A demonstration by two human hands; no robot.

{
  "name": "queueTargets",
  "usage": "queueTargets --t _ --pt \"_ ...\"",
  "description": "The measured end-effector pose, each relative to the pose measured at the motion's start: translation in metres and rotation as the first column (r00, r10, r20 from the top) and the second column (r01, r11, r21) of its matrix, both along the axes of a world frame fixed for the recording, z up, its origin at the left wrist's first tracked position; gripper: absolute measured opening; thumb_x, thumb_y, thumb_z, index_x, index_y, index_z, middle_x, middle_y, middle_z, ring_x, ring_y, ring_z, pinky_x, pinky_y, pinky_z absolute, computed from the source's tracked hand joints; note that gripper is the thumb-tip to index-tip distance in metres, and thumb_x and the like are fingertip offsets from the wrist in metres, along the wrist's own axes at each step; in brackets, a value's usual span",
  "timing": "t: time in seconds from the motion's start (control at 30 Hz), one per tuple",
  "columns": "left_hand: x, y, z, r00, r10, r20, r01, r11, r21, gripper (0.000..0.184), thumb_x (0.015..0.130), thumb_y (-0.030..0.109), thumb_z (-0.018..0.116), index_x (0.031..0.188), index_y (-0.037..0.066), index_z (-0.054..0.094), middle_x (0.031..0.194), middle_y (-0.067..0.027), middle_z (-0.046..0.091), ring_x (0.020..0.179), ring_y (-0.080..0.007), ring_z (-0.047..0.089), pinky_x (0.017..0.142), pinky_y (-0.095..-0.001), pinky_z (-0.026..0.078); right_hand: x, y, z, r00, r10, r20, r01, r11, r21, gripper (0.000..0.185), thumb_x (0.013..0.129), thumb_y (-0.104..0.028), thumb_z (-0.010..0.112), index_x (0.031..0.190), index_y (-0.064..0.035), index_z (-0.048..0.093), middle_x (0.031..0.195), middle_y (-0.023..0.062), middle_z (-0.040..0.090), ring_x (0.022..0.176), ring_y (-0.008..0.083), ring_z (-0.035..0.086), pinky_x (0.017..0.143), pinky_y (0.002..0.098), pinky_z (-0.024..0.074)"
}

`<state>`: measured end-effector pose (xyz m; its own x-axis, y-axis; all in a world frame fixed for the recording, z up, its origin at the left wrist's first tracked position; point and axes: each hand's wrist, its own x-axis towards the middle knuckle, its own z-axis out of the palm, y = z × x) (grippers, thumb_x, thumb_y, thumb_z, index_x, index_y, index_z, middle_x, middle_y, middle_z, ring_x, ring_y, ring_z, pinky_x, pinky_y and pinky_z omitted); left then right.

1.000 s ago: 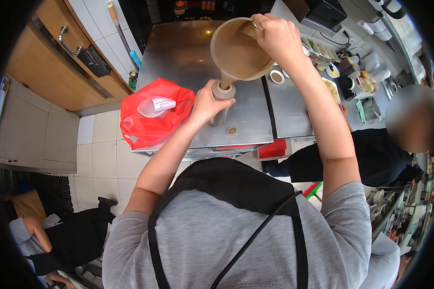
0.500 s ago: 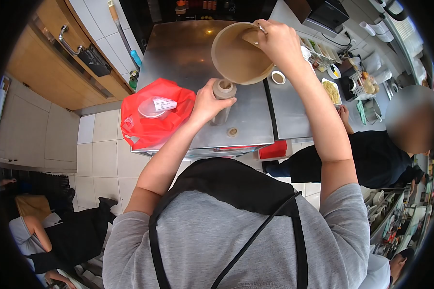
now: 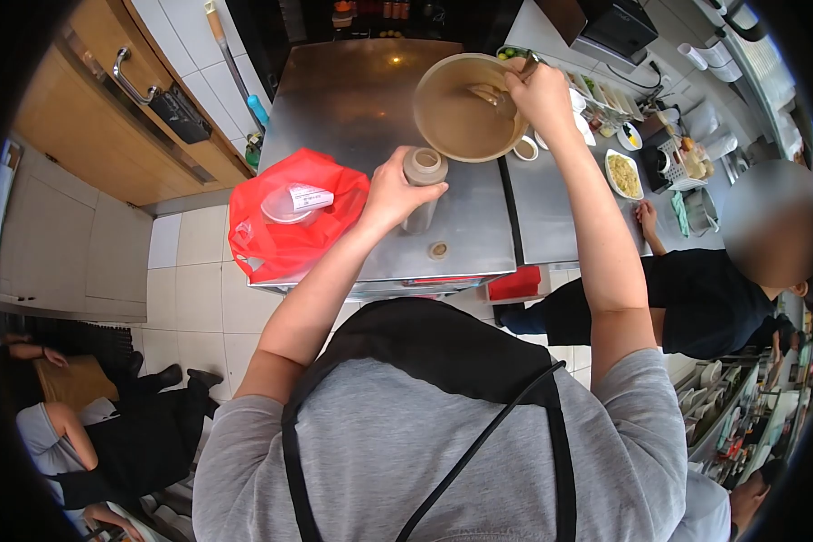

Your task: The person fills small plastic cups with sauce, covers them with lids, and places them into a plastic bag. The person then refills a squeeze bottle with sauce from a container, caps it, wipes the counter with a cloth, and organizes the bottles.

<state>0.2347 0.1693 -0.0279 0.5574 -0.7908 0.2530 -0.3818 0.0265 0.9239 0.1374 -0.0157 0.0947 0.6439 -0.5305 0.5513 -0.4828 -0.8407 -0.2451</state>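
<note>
My left hand point(image 3: 391, 192) is wrapped round a clear squeeze bottle point(image 3: 420, 217), which stands uncapped on the steel counter with its mouth up. In my right hand point(image 3: 540, 93) is the far right rim of a large beige tub point(image 3: 465, 149), raised just beyond and right of the bottle. Brown sauce point(image 3: 465, 117) lies in the tub. A utensil point(image 3: 490, 93) rests in the sauce, its metal handle coming up by my right fingers; its exact kind is unclear. Near the counter's front edge lies a small round cap point(image 3: 438, 250), brownish inside.
A red plastic bag point(image 3: 285, 239) with a clear lidded container point(image 3: 289, 204) on it sits left of the bottle. To the right are a small sauce cup point(image 3: 526, 148), a white dish of food point(image 3: 623, 174) and a metal pot point(image 3: 701, 212). A co-worker point(image 3: 696, 298) stands at right.
The tub has moved right, away from the bottle's mouth, and tilts less. More of the utensil inside shows. My left hand and the bottle have stayed nearly in place.
</note>
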Motion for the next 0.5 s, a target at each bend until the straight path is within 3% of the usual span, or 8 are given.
queueTargets --t 0.07,0.1,0.17,0.2,0.27,0.5 --pt "0.0 0.0 -0.001 1.0 0.007 0.006 -0.007 1.0 0.009 0.05 0.058 0.022 0.076 0.096 0.0 0.053 0.089 -0.0138 0.063 0.086 -0.0231 0.061 0.077 -0.0326 0.047 -0.003 -0.011 -0.011 0.992 0.023 0.123 -0.042 0.988 0.148 0.018 0.073 -0.017 0.059 0.084 -0.0036 0.064 0.067 0.0189 0.06 0.065 0.0303 0.06 0.061 0.0348 0.0467" --pt "0.0 0.0 -0.002 1.0 0.008 0.012 -0.008 1.0 0.016 0.05 0.058 0.022 0.076 0.097 0.0 0.053 0.09 -0.0135 0.063 0.086 -0.0228 0.061 0.077 -0.0324 0.047 -0.005 -0.016 -0.016 0.992 0.022 0.123 -0.04 0.988 0.15 0.018 0.073 -0.017 0.059 0.084 -0.0036 0.064 0.067 0.0189 0.06 0.065 0.0303 0.06 0.061 0.0348 0.0467" --pt "0.001 0.001 -0.004 1.0 0.008 0.019 -0.008 1.0 0.024 0.05 0.058 0.022 0.076 0.097 0.0 0.053 0.09 -0.0132 0.063 0.086 -0.0226 0.061 0.077 -0.0323 0.047 -0.01 -0.029 -0.03 0.996 0.0 0.088 -0.028 0.948 0.318 0.018 0.073 -0.016 0.06 0.083 -0.002 0.065 0.068 0.0144 0.062 0.064 0.0219 0.06 0.06 0.0306 0.046" --pt "0.001 0.003 -0.007 1.0 0.006 0.012 -0.006 1.0 0.016 0.05 0.058 0.022 0.076 0.098 0.001 0.053 0.09 -0.0128 0.063 0.086 -0.0222 0.062 0.077 -0.032 0.047 -0.012 -0.041 -0.045 0.996 0.0 0.088 -0.029 0.947 0.32 0.018 0.073 -0.016 0.06 0.083 -0.002 0.065 0.068 0.0144 0.062 0.064 0.0219 0.06 0.06 0.0306 0.046" --pt "0.003 0.008 -0.012 1.0 0.005 0.004 -0.005 1.0 0.012 0.051 0.058 0.022 0.076 0.098 0.001 0.052 0.089 -0.0123 0.063 0.086 -0.0217 0.062 0.076 -0.0318 0.047 -0.014 -0.064 -0.086 0.994 -0.069 0.09 -0.001 0.791 0.612 0.025 0.071 -0.022 0.06 0.089 -0.0055 0.066 0.08 0.0161 0.064 0.078 0.0294 0.062 0.072 0.0348 0.0463" --pt "0.008 0.031 -0.023 0.999 0.043 -0.013 -0.042 0.998 0.04 0.049 0.06 0.019 0.075 0.099 0.001 0.052 0.091 -0.009 0.062 0.086 -0.0175 0.06 0.078 -0.0299 0.046 -0.023 -0.053 -0.187 0.988 -0.157 -0.008 0.116 0.693 0.712 0.03 0.073 -0.029 0.063 0.089 -0.003 0.065 0.079 0.0162 0.064 0.078 0.0284 0.062 0.071 0.0351 0.0456"
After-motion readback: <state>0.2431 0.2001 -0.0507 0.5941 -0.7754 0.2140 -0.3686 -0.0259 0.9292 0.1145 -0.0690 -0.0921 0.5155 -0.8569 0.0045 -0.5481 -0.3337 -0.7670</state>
